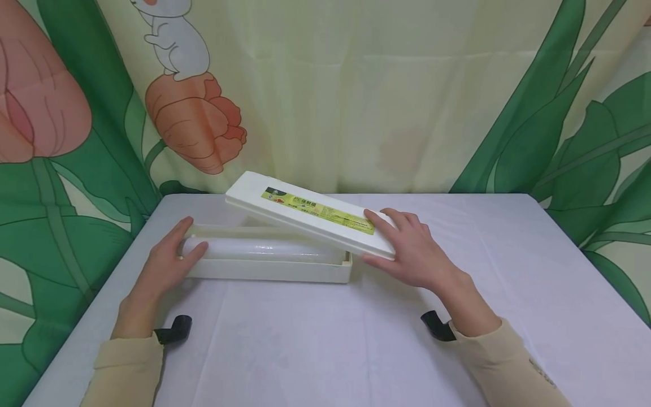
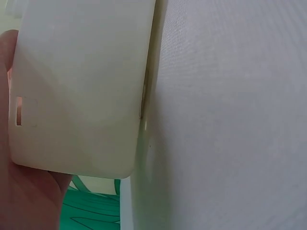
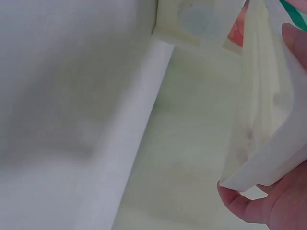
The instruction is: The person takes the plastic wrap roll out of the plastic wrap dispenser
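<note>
A long white cling film box [image 1: 269, 271] rests on the table with its top off, and a roll of cling film [image 1: 259, 247] lies inside. My left hand [image 1: 163, 260] grips the box's left end, thumb at the near side, fingers behind. The left wrist view shows the box's smooth wall [image 2: 81, 86] with a small slot. In my right hand [image 1: 414, 249] is the white lid [image 1: 305, 206], pinched at its right end. It slants above the box, left end farther back, yellow-green label up. The lid's hollow underside [image 3: 261, 96] faces the right wrist camera.
A white cloth [image 1: 305, 345] covers the table. Behind it hangs a curtain [image 1: 356, 113] printed with leaves, flowers and a rabbit. A black wrist mount [image 1: 175, 329] sticks out from the left cuff, another black mount [image 1: 437, 326] from the right.
</note>
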`<move>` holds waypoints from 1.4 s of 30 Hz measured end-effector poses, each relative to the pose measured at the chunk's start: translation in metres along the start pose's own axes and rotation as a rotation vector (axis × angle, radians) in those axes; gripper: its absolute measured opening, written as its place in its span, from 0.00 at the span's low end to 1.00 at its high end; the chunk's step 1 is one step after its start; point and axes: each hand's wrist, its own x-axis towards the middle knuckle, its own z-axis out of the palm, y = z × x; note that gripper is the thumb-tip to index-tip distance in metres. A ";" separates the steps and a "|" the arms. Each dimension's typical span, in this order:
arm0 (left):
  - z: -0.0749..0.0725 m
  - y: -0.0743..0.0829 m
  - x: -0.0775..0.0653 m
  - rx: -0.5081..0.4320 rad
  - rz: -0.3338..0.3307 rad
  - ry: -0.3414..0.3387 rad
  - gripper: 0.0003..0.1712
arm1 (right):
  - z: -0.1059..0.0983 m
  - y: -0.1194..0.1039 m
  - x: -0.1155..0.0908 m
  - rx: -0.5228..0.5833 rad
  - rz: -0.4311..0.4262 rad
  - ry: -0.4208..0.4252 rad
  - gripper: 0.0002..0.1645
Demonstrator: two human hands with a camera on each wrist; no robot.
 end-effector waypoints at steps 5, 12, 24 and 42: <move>0.000 0.001 0.000 0.025 0.028 0.012 0.46 | -0.004 0.007 -0.009 0.011 0.040 0.009 0.48; -0.001 0.003 -0.001 0.046 0.060 0.021 0.45 | -0.009 0.012 -0.021 0.003 0.093 0.014 0.49; -0.001 0.004 -0.001 0.039 0.024 -0.004 0.47 | -0.012 0.022 -0.037 0.002 0.117 0.073 0.48; -0.003 0.004 -0.004 0.006 0.056 -0.006 0.46 | -0.012 0.032 -0.055 -0.024 0.177 0.071 0.47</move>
